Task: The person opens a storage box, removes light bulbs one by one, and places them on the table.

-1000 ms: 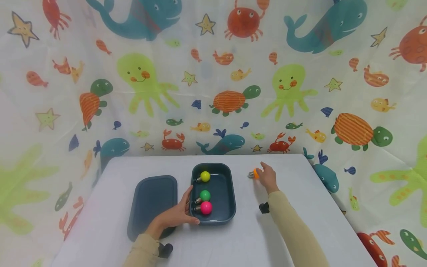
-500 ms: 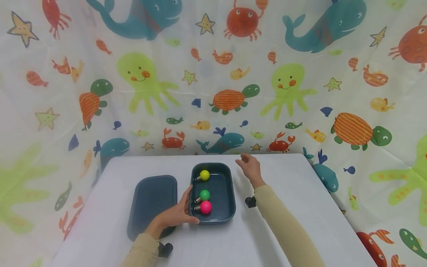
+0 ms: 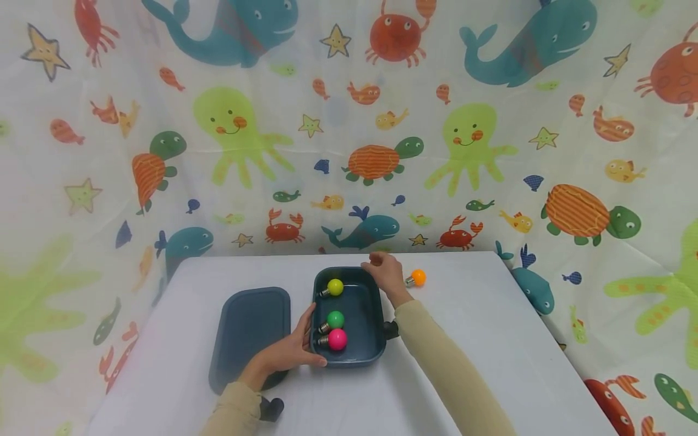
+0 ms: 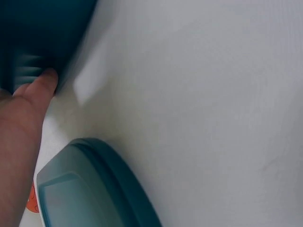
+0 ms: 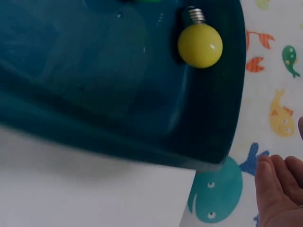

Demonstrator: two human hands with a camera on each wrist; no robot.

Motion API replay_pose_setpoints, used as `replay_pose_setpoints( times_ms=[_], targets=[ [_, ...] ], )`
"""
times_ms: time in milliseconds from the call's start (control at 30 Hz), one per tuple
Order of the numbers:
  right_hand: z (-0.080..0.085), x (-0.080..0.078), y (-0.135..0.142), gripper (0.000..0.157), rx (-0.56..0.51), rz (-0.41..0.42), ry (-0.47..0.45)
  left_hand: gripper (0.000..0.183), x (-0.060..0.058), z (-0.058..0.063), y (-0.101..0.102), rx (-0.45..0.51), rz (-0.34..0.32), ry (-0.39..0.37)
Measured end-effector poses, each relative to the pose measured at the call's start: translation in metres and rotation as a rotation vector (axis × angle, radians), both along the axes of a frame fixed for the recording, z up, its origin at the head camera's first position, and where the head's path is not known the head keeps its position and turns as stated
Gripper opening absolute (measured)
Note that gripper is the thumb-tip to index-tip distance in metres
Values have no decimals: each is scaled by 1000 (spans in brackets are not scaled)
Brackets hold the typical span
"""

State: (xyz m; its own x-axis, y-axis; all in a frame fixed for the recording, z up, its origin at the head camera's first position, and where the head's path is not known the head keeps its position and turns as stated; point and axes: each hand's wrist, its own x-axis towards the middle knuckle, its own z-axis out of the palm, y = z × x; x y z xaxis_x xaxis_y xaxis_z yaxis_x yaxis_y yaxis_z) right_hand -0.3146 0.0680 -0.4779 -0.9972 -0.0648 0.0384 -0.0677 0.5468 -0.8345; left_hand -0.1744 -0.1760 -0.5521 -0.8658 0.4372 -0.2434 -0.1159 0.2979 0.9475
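My left hand (image 3: 291, 349) holds the left side of a dark blue plastic container (image 3: 357, 363), with the thumb at its near left corner. Inside, along the left wall, lie a yellow bulb (image 3: 335, 287), a green bulb (image 3: 335, 319) and a pink bulb (image 3: 337, 340), each with a metal screw base. My right hand (image 3: 388, 274) is over the container's far right corner. In the right wrist view its fingers (image 5: 279, 182) lie side by side, the thumb apart, with nothing seen between them. An orange bulb (image 3: 418, 277) lies on the table just right of that hand.
A flat dark blue lid (image 3: 251, 333) lies on the white table (image 3: 458, 363), left of the container and partly under my left forearm. A curtain (image 3: 327, 121) printed with sea animals hangs behind the table and along both sides.
My right hand has moved left, from the orange bulb to the container's far right corner. The orange bulb is now uncovered on the table. My left hand has stayed on the container.
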Motion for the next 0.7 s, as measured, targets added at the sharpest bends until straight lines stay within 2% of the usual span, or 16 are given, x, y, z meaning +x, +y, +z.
replay_pose_setpoints(
  times_ms=[400,700],
  targets=[
    [-1,7,-19,42,19,74,-29,118,1,2,2,1,7,-13],
    [-6,10,-26,38,76,110,-37,117,2,2,1,9,-3,-5]
  ],
)
